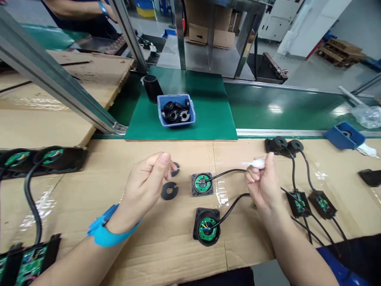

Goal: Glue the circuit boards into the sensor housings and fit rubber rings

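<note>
My right hand (263,180) is closed around a small white tube with a thin clear nozzle (257,163) that points left, above the cardboard. My left hand (149,176) is closed with thumb against fingers; whatever it may pinch is hidden. Just beyond and beside it lie two flat black slotted rings, the nearer one (166,194) in fuller view and the other (176,171) partly behind the fingers. Between my hands sit two black housings with round green boards, a square one (202,184) and a bigger one (207,226). Their black cables run right, under my right hand.
A blue bin (176,122) of black round parts stands on a green mat (211,107), beside a black cup (152,88). Cabled boards (322,204) lie at right, more housings (68,159) at left. Metal posts (68,87) rise at left; another person's arm (74,8) is beyond.
</note>
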